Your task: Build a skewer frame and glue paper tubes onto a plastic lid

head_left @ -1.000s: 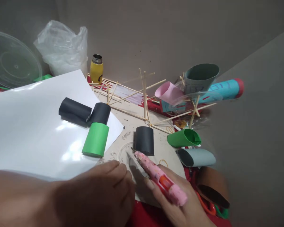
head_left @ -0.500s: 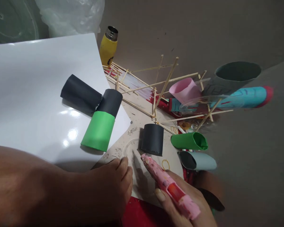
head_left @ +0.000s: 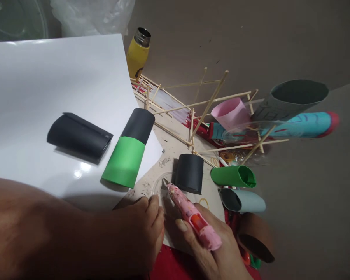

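Observation:
My right hand (head_left: 210,241) is closed around a pink pen-shaped tool (head_left: 192,214) with a thin pointed metal tip and a red-orange inset. Its tip is over a clear curved plastic piece (head_left: 156,181), just left of a short black paper tube (head_left: 189,174). My left hand (head_left: 151,221) has its fingers curled, the fingertips pinching at the near end of that clear piece; part of the grip is hidden. Beyond my left hand stands a black-and-green paper tube (head_left: 124,161). A loose black paper roll (head_left: 80,138) lies on the white sheet (head_left: 84,77).
A frame of thin wooden sticks (head_left: 211,103) stands behind. Around the right edge are a green paper roll (head_left: 233,176), a pale blue roll (head_left: 245,200), a brown roll (head_left: 256,235) and a pink tube (head_left: 231,112). A yellow bottle (head_left: 138,56) stands at the back.
The tool and my right hand have moved left, bringing the tip away from the short black tube. The loose black roll has rolled left, apart from the black-and-green tube. My left hand stays put.

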Available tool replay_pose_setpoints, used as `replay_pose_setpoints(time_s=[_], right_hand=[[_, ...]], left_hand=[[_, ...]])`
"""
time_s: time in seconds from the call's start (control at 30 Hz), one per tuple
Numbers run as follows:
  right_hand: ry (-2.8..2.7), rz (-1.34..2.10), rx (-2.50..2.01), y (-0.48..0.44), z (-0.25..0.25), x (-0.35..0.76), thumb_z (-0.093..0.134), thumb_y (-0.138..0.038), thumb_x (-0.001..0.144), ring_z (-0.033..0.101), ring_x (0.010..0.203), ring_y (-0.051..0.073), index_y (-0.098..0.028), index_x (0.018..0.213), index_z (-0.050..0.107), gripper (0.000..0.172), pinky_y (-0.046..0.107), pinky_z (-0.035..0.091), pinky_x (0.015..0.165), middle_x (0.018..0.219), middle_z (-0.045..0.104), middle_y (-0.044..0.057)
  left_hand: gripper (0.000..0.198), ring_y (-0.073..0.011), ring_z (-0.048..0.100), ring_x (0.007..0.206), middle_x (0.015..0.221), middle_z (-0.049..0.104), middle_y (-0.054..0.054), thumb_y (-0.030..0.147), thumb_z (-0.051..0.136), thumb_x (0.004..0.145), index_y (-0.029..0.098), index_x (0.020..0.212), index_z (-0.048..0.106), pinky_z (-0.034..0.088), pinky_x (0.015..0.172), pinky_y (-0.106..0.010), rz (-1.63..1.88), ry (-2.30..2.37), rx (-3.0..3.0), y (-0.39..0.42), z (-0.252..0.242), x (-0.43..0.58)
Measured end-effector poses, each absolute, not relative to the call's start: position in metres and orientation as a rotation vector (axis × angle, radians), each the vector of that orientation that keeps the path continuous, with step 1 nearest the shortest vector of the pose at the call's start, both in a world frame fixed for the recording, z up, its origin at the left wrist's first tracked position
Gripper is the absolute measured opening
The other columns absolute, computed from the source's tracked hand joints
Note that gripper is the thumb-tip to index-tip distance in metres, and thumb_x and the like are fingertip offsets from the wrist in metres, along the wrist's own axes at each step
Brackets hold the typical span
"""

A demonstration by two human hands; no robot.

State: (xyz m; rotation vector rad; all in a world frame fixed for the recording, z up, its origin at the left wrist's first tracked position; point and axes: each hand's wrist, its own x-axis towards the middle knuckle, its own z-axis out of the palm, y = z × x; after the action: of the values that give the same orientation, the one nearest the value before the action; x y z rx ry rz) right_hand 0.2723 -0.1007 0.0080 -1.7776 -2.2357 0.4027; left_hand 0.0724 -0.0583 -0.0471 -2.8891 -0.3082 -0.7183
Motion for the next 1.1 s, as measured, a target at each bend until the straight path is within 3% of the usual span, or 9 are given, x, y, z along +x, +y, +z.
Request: replay_pose_setpoints(time_s=[0.67,1.1], right_hand=[[-2.213,0.424,-1.77,-0.0984,0.0068,0.267,0.05,-0.039,0.093,0.072,0.077,0.024,-0.02,0.113,0.065,0.031,0.029,0.058,0.062,0.083,0.073,0.01],[-2.243,0.459,-1.777,-0.0998,0.0076,0.2659,0.047,-0.041,0.094,0.071,0.067,0.022,-0.02,0.119,0.062,0.036,0.027,0.054,0.051,0.08,0.072,0.009]], left_hand=[[0.031,-0.0369,0.06,0.109,0.116,0.066,-0.023,0.03,0.062,0.082,0.008,0.102,0.071,0.049,0.083,-0.048,-0.743,-0.357,-2.943,-0.0638,-0.0499,0.0758],[0.03,-0.038,0.06,0.11,0.116,0.066,-0.022,0.031,0.06,0.082,0.01,0.099,0.073,0.048,0.083,-0.048,-0.745,-0.386,-2.939,-0.0634,-0.0467,0.0759]])
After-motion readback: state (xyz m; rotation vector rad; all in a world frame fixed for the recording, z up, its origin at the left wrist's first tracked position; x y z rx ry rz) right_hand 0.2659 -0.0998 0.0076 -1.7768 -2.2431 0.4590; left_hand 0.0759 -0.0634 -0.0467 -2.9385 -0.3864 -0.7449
